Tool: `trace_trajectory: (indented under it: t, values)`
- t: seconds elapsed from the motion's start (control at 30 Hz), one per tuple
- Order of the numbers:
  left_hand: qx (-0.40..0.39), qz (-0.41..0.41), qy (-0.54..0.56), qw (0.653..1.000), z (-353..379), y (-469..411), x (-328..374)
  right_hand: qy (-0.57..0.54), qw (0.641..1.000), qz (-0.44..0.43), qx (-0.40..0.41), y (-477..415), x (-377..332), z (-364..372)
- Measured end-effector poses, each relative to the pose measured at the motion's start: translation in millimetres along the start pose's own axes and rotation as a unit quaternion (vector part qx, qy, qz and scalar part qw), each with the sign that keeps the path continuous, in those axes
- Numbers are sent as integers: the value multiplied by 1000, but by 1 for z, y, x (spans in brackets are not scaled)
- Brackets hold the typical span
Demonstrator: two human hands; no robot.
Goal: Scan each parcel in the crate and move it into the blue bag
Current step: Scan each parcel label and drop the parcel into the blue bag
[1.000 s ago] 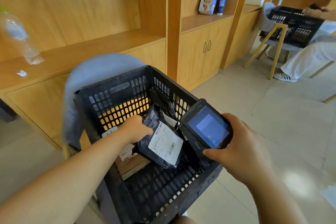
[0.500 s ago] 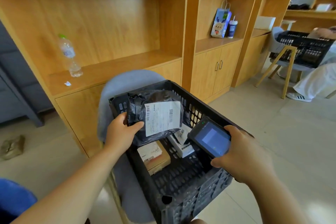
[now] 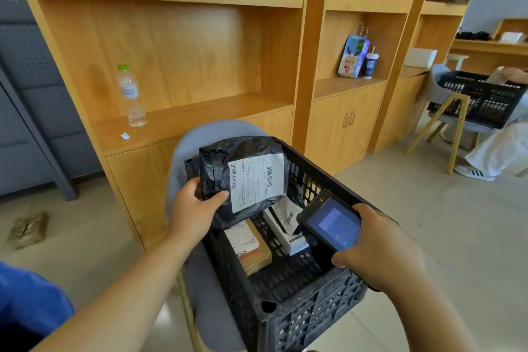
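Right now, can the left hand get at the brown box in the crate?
Probably not yet. The left hand is full: it grips the black parcel, held over the crate. The brown box itself looks uncovered on the crate floor.

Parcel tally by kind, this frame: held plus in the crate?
Black poly-bag parcel: 1, held in the left hand above the crate
Brown carton: 1, in the crate
White box: 1, in the crate
Total: 3 visible; the held bag may hide more.
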State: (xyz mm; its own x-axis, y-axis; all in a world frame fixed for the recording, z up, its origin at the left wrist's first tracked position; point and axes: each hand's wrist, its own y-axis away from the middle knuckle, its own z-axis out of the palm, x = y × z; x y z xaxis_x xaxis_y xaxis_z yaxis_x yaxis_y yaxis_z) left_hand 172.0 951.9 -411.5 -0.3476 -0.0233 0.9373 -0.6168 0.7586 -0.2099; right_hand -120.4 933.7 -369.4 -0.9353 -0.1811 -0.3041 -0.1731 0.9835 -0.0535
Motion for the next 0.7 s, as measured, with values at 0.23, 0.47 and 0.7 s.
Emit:
trace_trajectory:
  t: [0.23, 0.47, 0.7]
  values:
    - [33, -2, 67, 997, -31, 18, 12, -71, 993, -63, 64, 7, -23, 8]
    - [104, -37, 88, 990, -118, 69, -10, -187, 956, -216, 71, 14, -98, 30]
    - [251, -113, -61, 959, -223, 136, -65, -186, 927, -326, -2, 39, -184, 64]
